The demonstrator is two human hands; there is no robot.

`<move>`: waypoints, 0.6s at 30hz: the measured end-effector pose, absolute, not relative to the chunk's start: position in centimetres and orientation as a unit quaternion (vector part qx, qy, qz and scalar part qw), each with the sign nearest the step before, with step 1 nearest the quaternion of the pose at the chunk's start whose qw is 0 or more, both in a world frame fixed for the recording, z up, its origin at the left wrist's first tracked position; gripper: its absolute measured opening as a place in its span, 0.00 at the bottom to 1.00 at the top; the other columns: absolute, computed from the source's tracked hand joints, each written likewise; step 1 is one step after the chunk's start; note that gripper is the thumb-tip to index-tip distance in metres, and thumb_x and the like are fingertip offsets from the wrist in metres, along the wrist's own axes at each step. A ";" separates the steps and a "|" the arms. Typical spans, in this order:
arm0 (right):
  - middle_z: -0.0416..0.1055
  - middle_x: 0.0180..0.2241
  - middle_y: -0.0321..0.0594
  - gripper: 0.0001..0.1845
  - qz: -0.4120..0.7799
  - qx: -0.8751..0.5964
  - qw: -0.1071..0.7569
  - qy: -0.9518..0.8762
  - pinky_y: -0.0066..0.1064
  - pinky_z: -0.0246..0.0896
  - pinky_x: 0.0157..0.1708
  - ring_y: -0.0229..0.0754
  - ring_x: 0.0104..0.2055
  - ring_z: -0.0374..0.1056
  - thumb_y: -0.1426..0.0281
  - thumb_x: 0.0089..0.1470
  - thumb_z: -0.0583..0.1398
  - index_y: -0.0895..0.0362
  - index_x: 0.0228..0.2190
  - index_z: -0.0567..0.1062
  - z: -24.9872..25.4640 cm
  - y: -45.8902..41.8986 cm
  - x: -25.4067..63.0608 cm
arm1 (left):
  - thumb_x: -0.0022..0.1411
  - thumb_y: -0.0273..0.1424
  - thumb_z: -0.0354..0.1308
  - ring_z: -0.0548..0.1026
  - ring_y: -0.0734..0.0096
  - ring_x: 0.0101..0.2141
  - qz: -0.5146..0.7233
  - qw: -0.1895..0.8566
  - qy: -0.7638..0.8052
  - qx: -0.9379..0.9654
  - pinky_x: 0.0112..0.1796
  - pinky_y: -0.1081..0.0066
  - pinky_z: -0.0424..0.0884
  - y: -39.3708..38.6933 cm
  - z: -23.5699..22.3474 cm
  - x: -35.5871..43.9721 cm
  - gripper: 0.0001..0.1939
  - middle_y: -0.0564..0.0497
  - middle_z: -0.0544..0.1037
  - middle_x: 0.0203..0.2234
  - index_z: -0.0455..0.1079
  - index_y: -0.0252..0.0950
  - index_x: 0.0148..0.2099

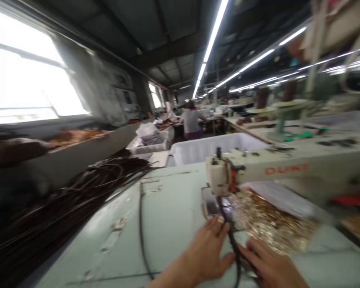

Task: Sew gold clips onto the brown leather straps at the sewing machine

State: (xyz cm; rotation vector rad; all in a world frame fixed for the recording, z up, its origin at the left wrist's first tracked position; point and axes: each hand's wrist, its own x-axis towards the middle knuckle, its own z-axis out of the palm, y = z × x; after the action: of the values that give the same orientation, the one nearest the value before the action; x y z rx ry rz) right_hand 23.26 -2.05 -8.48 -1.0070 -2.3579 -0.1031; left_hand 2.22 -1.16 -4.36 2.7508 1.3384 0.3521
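A long dark strip [232, 240], like a narrow strap, runs from under the head of a sewing machine [258, 166] toward me. My left hand [208, 250] lies on the table left of the strip, just in front of the needle area. Its fingers are stretched out, with the fingertips by the strip and the thumb apart. On the strip's other side, my right hand [268, 260] has its fingers closed on a dark strip near the table's front edge. Blur hides the exact grip and the needle.
Gold-coloured small pieces [276, 224] lie heaped beneath the machine arm. Many dark strips [78, 208] are piled along the left. Another dark strip [141, 228] crosses the pale green table [168, 208]. Behind it stands a white bin [198, 149]; a person [192, 122] sits farther back.
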 end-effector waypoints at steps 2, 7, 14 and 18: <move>0.67 0.38 0.39 0.25 0.004 -0.427 0.216 -0.878 0.31 0.61 0.32 0.43 0.40 0.64 0.83 0.48 0.55 0.51 0.47 0.67 -8.0 -2.7 24.0 | 0.63 0.44 0.48 0.55 0.57 0.60 0.093 -0.017 0.430 0.898 0.56 0.59 0.61 -0.2 -5.3 2.0 0.32 0.40 0.55 0.61 0.48 0.35 0.65; 0.66 0.39 0.36 0.16 0.033 -0.457 0.185 -0.869 0.30 0.55 0.27 0.43 0.41 0.62 0.76 0.52 0.58 0.53 0.44 0.67 -7.0 -2.4 23.6 | 0.63 0.43 0.49 0.62 0.60 0.57 0.124 -0.171 0.348 0.913 0.51 0.65 0.68 1.5 -7.0 1.8 0.31 0.41 0.60 0.59 0.52 0.33 0.64; 0.65 0.38 0.36 0.13 0.017 -0.444 0.191 -0.875 0.31 0.50 0.23 0.43 0.40 0.61 0.74 0.53 0.59 0.54 0.42 0.66 -7.0 -2.5 23.9 | 0.62 0.42 0.50 0.64 0.60 0.55 0.125 -0.204 0.332 0.912 0.49 0.68 0.69 1.4 -6.4 2.1 0.32 0.41 0.62 0.58 0.52 0.32 0.64; 0.65 0.38 0.37 0.12 0.023 -0.449 0.196 -0.871 0.31 0.51 0.25 0.43 0.41 0.61 0.73 0.56 0.57 0.54 0.44 0.65 -6.9 -2.4 23.8 | 0.63 0.43 0.48 0.61 0.60 0.57 0.096 -0.157 0.355 0.916 0.52 0.65 0.67 1.2 -6.5 2.0 0.32 0.42 0.58 0.60 0.49 0.34 0.65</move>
State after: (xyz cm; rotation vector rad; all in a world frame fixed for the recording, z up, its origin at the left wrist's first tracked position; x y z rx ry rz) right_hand 23.79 -2.44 -6.88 -1.2571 -2.4408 0.0651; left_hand 2.01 1.19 -6.47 3.2078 1.2435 0.3374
